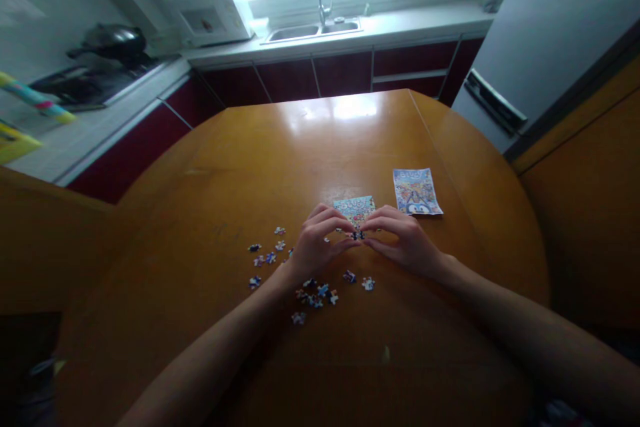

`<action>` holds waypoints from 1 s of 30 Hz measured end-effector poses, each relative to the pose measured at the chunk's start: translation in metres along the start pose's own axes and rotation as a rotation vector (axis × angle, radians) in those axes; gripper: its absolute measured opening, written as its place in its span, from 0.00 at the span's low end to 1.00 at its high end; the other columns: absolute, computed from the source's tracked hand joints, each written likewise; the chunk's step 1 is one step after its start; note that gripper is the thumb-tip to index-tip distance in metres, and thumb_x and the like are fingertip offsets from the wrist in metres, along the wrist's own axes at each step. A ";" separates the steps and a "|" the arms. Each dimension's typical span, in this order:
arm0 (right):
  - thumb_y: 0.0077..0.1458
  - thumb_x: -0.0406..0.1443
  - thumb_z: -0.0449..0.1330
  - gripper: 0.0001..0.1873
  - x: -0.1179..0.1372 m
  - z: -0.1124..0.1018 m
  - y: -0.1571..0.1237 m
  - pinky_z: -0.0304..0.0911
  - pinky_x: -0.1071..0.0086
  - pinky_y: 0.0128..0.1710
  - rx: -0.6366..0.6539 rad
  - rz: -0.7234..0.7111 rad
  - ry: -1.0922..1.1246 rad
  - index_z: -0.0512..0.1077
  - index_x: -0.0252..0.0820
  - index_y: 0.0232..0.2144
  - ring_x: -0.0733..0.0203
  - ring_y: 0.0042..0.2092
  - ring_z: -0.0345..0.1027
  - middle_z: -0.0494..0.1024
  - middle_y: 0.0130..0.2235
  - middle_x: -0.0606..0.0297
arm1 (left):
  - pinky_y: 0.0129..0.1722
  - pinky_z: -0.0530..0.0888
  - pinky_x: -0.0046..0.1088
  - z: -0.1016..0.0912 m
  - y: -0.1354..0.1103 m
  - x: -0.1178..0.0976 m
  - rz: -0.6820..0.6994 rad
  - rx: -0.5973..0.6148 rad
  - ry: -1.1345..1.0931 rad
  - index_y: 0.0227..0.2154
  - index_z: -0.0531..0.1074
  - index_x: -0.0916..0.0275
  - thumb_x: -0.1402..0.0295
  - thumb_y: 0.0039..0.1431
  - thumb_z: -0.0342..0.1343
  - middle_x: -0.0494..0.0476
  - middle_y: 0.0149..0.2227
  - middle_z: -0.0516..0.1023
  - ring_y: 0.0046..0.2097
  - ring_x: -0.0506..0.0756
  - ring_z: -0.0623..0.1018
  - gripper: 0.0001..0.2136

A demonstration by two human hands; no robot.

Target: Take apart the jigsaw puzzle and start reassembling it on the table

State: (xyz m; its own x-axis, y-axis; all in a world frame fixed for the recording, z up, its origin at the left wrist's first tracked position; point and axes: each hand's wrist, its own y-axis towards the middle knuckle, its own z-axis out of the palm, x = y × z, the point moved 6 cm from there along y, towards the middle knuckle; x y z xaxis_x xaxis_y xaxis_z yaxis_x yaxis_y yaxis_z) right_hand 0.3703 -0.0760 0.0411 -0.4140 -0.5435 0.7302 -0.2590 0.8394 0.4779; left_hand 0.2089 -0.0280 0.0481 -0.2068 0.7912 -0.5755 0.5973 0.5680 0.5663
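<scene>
My left hand [317, 243] and my right hand [400, 237] meet over the wooden table [250, 167], fingertips pinched together on a small puzzle piece [357, 235]. Just beyond the fingers lies a partly assembled patch of puzzle [356, 207]. Several loose puzzle pieces [313, 293] are scattered on the table under and to the left of my left wrist. A printed picture card [417, 191] lies flat to the right of the assembled patch.
Behind the table runs a kitchen counter with a sink and tap [320, 20], a microwave [207, 17] and a wok on a stove [113, 43]. A grey fridge [550, 33] stands at the right. Wooden panels flank the table.
</scene>
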 end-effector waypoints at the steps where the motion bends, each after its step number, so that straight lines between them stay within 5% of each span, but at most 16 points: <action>1: 0.60 0.36 0.61 0.07 0.000 0.000 0.000 0.68 0.61 0.45 -0.004 -0.007 -0.006 0.75 0.46 0.42 0.58 0.45 0.71 0.79 0.41 0.61 | 0.38 0.72 0.31 0.000 0.000 0.000 0.004 -0.004 -0.002 0.33 0.77 0.60 0.61 0.56 0.67 0.53 0.33 0.78 0.38 0.53 0.74 0.09; 10: 0.60 0.34 0.60 0.04 -0.005 0.003 0.000 0.68 0.60 0.45 -0.016 -0.020 -0.024 0.76 0.47 0.37 0.58 0.44 0.72 0.79 0.40 0.61 | 0.43 0.73 0.34 -0.003 -0.002 0.008 -0.008 0.063 0.046 0.38 0.77 0.58 0.59 0.54 0.68 0.54 0.36 0.79 0.42 0.55 0.73 0.12; 15: 0.59 0.32 0.59 0.06 -0.026 0.011 0.002 0.67 0.60 0.45 0.032 0.059 -0.175 0.77 0.46 0.34 0.57 0.43 0.70 0.81 0.39 0.62 | 0.42 0.72 0.35 0.000 -0.008 0.029 -0.050 0.150 0.211 0.38 0.79 0.57 0.68 0.63 0.59 0.56 0.38 0.78 0.42 0.56 0.71 0.04; 30: 0.61 0.33 0.57 0.10 -0.035 0.028 0.002 0.61 0.58 0.43 0.155 0.073 -0.407 0.79 0.48 0.33 0.53 0.42 0.65 0.81 0.39 0.61 | 0.44 0.73 0.37 0.014 -0.021 0.036 -0.001 0.255 0.263 0.41 0.81 0.49 0.75 0.62 0.56 0.55 0.40 0.75 0.42 0.56 0.70 0.14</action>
State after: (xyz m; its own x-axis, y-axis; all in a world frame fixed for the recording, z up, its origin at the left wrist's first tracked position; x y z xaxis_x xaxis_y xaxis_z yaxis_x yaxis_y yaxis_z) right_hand 0.3596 -0.0553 0.0027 -0.7378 -0.4611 0.4930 -0.3312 0.8837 0.3308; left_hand 0.1995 -0.0148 0.0070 -0.3801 0.8405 -0.3861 0.7638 0.5207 0.3814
